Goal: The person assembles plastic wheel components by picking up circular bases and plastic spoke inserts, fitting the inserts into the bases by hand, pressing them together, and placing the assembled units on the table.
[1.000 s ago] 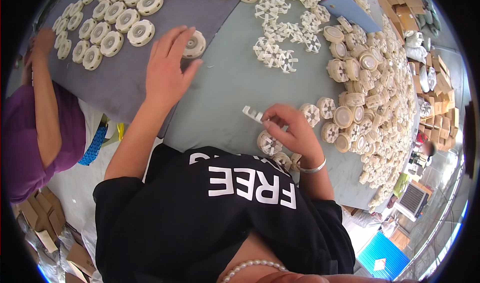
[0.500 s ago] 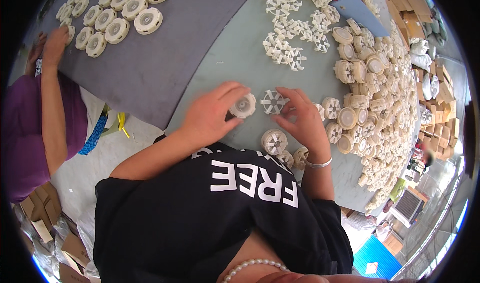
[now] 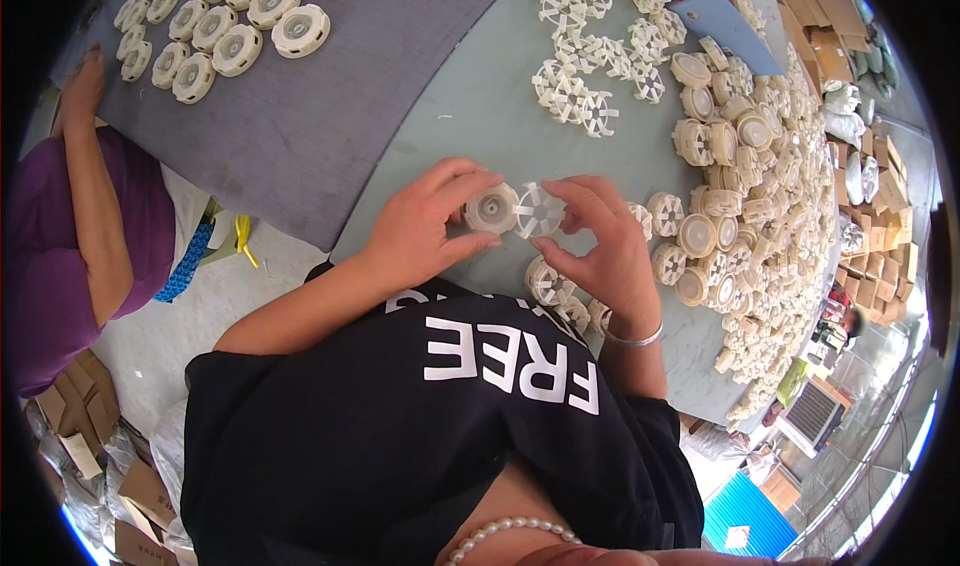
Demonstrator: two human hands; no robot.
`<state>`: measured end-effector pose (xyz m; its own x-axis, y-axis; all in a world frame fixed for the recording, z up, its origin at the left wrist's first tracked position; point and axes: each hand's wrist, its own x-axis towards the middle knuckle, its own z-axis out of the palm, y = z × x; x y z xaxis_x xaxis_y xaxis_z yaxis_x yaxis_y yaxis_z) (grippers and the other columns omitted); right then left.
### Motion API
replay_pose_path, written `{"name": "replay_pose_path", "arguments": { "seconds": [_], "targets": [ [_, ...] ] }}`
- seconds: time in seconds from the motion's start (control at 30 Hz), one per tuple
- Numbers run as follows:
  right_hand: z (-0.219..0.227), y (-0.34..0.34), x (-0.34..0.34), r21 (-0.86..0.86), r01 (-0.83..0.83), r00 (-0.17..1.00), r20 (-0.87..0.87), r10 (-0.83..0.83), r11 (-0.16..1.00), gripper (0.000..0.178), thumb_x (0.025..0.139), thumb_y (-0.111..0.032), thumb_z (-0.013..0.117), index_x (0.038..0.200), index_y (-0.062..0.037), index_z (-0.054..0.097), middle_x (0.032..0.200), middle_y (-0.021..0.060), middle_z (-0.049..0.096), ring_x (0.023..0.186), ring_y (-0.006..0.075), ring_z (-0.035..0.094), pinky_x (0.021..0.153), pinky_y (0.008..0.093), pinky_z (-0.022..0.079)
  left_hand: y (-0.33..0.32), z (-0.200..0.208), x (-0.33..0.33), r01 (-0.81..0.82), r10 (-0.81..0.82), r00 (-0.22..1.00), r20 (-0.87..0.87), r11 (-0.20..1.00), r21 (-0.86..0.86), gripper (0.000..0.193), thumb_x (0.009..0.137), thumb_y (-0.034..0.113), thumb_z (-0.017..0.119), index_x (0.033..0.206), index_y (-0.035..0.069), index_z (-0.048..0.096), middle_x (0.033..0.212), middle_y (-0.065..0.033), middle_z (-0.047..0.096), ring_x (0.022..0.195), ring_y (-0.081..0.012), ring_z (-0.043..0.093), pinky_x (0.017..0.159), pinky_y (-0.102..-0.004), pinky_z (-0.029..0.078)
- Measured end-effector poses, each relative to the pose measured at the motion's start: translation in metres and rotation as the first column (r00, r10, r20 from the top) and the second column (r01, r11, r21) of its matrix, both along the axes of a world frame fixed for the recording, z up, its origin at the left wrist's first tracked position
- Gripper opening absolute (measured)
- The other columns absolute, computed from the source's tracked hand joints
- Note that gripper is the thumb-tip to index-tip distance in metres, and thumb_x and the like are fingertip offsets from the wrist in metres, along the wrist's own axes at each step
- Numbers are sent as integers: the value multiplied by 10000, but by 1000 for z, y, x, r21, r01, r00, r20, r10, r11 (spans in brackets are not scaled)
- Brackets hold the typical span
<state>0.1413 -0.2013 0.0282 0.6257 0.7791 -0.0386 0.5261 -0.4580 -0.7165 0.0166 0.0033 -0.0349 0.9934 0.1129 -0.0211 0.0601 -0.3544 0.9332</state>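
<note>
My left hand point(image 3: 432, 214) grips a round cream plastic housing point(image 3: 491, 209) by its edge, thumb below and fingers above. Just to the right, my right hand point(image 3: 598, 236) pinches a white spoked plastic ring point(image 3: 537, 212) between thumb and fingers. The two parts are side by side, their edges meeting or nearly so, over the grey-green table top. Close to my right wrist lie a few assembled round parts point(image 3: 546, 281), partly hidden by that hand.
Loose white spoked rings point(image 3: 575, 96) lie at the far middle. A big heap of cream round parts point(image 3: 735, 191) covers the right side. Finished-looking discs point(image 3: 237, 50) stand in rows on a dark mat point(image 3: 330, 116) at far left, beside a co-worker's hand point(image 3: 84, 86).
My hands have brought the housing and the spoked ring together, the housing moving slightly right and the ring slightly left. The co-worker's hand has drawn back left from the discs.
</note>
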Motion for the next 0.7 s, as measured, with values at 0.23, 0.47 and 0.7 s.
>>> {"name": "replay_pose_path", "arguments": {
  "seconds": [0.23, 0.47, 0.7],
  "targets": [
    [-11, 24, -3, -48, -187, 978, 83, 190, 981, 451, 800, -136, 785, 1226, -84, 645, 1176, 92, 626, 920, 320, 678, 756, 393, 575, 3, -4, -2, -40, 36, 999, -30, 987, -153, 531, 887, 137, 744, 1381, 72, 561, 1260, -92, 567, 780, -142, 605, 667, -264, 501],
    [-21, 20, -11, -145, -184, 981, 28, 190, 972, 466, 796, -130, 796, 1231, -86, 637, 1180, 92, 641, 884, 278, 684, 749, 367, 568, -4, -6, -2, -38, 29, 998, -60, 988, -148, 531, 883, 82, 721, 1389, 83, 559, 1228, -85, 570, 779, -143, 610, 674, -277, 513],
    [11, -34, 37, -170, 137, 938, 339, -72, 976, 421, 792, -138, 791, 1186, -92, 649, 1259, 82, 630, 973, 301, 691, 768, 394, 576, 52, 3, 23, -153, 159, 987, -38, 980, 123, 496, 867, 256, 752, 1308, 79, 611, 1311, -140, 593, 860, -233, 659, 793, -352, 549]
  ]
}}
